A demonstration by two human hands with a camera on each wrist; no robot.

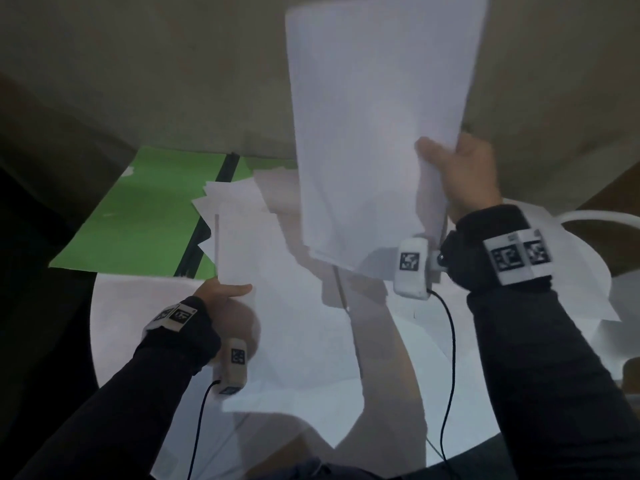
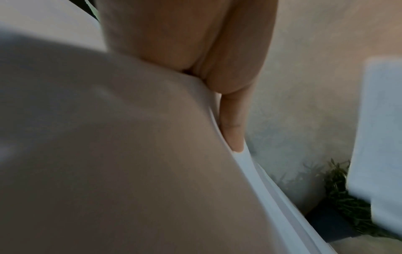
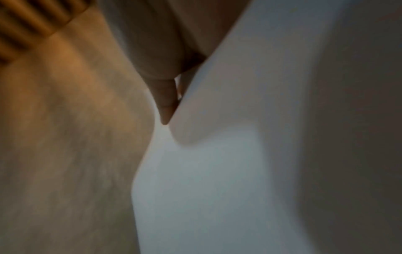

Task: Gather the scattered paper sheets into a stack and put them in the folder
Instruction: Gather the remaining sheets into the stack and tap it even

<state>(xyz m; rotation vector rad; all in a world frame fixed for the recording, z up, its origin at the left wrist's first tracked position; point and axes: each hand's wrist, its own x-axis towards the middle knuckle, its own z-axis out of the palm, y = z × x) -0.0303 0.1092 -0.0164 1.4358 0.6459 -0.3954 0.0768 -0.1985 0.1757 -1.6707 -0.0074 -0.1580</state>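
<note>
A round white counter (image 1: 114,306) fills the lower field of the head view, its surface largely covered by loose white paper sheets (image 1: 304,358) that overlap at differing angles. At the far left of the counter lies a green folder (image 1: 138,216), opened flat, with a dark spine (image 1: 207,216) running through it; several sheets overlap its right-hand leaf. A raised sheet (image 1: 377,126), the largest single item held, stands nearly upright above the counter, clear of the scattered sheets, with its top edge reaching the upper border of the view. The right hand (image 1: 464,174) grasps this sheet at its lower right edge, thumb on the near face and the remaining fingers behind; the right wrist view shows a fingertip (image 3: 166,110) pressed against the bowed paper (image 3: 217,171). A second sheet (image 1: 242,244), smaller in the view, is held upright just to the right of the folder. The left hand (image 1: 221,294) grasps it at the lower edge, thumb extended along the near face; the left wrist view shows a finger (image 2: 233,123) lying against the edge of the paper (image 2: 108,154), and how many sheets are held there cannot be told because of blur. Both forearms wear dark sleeves (image 1: 540,358), and each wrist carries a band with black-and-white marker tags (image 1: 519,258) and a small white camera unit (image 1: 412,268) with a black cable (image 1: 450,358) trailing toward the near edge. A curved white object (image 1: 602,216), possibly a chair back, shows at the right margin.
</note>
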